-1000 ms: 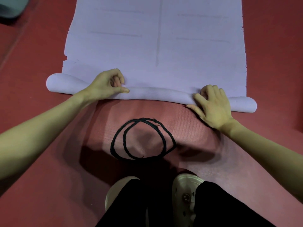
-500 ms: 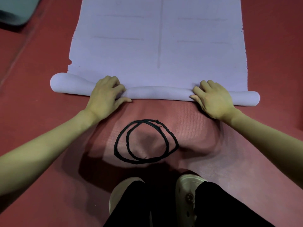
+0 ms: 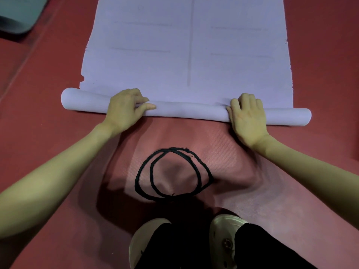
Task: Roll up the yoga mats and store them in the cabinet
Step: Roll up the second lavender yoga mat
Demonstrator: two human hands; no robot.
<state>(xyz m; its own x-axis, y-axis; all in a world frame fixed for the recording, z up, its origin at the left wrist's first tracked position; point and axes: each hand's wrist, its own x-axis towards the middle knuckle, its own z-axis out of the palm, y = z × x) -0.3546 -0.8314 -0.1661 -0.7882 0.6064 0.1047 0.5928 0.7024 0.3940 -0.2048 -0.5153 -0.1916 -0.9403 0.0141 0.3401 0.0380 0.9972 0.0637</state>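
Hands (image 3: 126,111) (image 3: 247,117) on lilac mat (image 3: 190,55) — partly rolled

A black cord (image 3: 172,173) lies in a double loop on the red floor (image 3: 48,133) near the middle of the view, one ring inside the other, the two meeting at the 12 o'clock side. A lighter, ribbed red patch of flooring (image 3: 223,152) lies under the loop and runs toward 5 o'clock. At 6 o'clock sit two pale clog-style shoes (image 3: 223,239) below black trouser legs (image 3: 184,249). At 10 o'clock, in the far corner, a grey-green pad (image 3: 17,14) with a rounded corner rests on the floor.
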